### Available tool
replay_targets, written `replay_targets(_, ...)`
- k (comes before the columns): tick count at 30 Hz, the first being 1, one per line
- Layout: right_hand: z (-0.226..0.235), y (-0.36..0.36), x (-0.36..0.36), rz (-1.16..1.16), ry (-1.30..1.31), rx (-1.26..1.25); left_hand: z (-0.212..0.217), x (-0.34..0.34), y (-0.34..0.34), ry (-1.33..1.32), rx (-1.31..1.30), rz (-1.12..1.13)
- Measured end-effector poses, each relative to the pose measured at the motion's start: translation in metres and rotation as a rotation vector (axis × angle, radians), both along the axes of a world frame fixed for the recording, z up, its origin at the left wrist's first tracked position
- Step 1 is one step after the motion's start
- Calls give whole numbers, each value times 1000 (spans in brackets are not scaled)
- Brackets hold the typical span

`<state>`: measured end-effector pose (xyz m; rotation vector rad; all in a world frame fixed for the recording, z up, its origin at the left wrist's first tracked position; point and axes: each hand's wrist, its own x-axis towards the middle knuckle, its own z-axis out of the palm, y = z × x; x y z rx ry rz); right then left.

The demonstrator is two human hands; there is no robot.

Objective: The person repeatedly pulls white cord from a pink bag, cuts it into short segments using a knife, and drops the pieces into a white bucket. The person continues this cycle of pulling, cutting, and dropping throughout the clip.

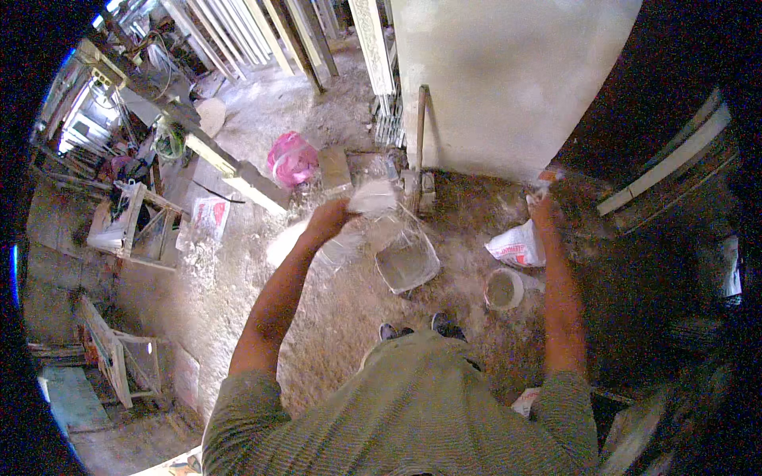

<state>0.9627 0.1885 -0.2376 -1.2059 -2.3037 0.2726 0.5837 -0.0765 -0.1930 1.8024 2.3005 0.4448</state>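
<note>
My left hand (pixel 327 222) is stretched forward, its fingers closed at the edge of a blurred whitish thing (pixel 373 197) whose kind I cannot make out. Just below that thing, a squarish tub (pixel 407 262) stands on the floor with grey material inside and clear plastic about its rim. Out to the right, my right hand (pixel 541 208) is closed at the top of a white sack (pixel 517 244) with red print, which hangs or leans beneath it. A round white bucket (pixel 503 289) stands below the sack, near my right forearm.
A long wooden handle (pixel 421 127) leans against the pale wall panel (pixel 508 79). Beyond my left hand lie a pink plastic bag (pixel 293 159) and a brown board (pixel 334 168). Wooden frames (pixel 135 226) and a printed sack (pixel 210 216) are at left. Dusty debris covers the floor.
</note>
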Motion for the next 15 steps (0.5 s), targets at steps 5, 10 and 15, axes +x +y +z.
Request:
replay_targets(5,41,-26,-11,-23,75,-88,-4,-4,9,-362,-93,203)
replay_targets(10,73,-82,-57,253,212,-35,-1,1,17,-790,199,269)
replay_targets(15,97,-117,-66,491,204,-159,-44,-27,16,-1071,183,228)
